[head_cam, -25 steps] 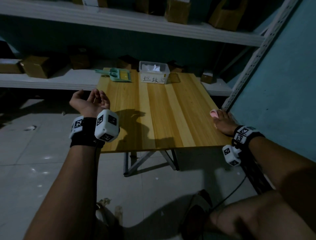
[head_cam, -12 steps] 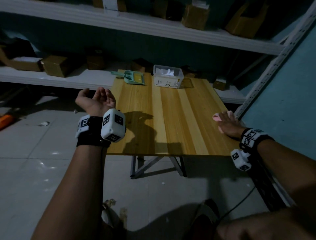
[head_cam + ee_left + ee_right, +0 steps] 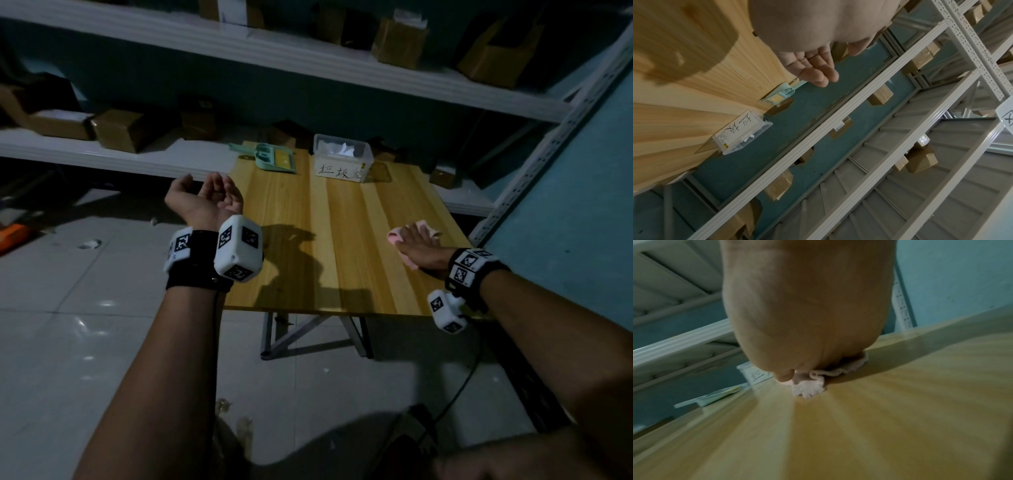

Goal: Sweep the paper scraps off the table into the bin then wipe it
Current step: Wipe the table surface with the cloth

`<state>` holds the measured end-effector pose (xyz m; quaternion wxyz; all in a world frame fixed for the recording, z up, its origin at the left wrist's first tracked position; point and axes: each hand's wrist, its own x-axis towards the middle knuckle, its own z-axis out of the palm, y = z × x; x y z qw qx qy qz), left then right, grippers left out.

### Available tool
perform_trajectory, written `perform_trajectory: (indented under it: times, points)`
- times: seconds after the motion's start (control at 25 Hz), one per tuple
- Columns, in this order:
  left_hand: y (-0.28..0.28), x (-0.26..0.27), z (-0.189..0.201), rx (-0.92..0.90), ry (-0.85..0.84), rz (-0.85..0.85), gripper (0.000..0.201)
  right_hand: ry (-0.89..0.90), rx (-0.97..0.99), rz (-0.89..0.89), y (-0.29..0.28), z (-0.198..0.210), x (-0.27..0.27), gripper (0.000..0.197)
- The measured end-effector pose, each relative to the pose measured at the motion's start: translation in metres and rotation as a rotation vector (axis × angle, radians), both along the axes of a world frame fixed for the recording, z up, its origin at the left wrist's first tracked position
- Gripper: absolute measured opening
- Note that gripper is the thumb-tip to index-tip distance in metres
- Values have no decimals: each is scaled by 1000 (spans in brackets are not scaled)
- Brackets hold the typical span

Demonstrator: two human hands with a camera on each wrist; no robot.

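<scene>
On the wooden table [image 3: 342, 240], my right hand [image 3: 414, 240] lies flat on a pink cloth [image 3: 394, 236] near the right edge and presses it down. The right wrist view shows the crumpled cloth [image 3: 809, 387] poking out from under the palm. My left hand [image 3: 219, 193] hovers palm up just off the table's left edge, its fingers [image 3: 818, 71] loosely curled and holding nothing. At the back stands a clear labelled bin [image 3: 342, 159] with white paper scraps inside. A green dustpan [image 3: 275, 161] with its brush lies to the bin's left. I see no scraps on the tabletop.
White shelves [image 3: 137, 157] with cardboard boxes run behind and above the table. A perforated metal rack post [image 3: 534, 164] and a teal wall [image 3: 582, 192] close off the right side. Tiled floor [image 3: 85, 342] with a few small bits lies to the left.
My right hand has slid the cloth a little leftward from the table's right edge. The left hand stays palm up where it was. The head view has shifted.
</scene>
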<state>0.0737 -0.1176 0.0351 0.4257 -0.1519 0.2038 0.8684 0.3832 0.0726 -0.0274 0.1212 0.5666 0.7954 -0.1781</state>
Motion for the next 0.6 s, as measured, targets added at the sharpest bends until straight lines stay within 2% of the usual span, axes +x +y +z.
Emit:
perform_trajectory:
  times: [0.2, 0.6]
  points:
    - [-2, -2, 1, -4, -5, -15, 28, 38, -42, 134, -21, 4, -49, 60]
    - [-15, -16, 2, 19, -38, 32, 25, -51, 7, 596, -87, -1, -203, 66]
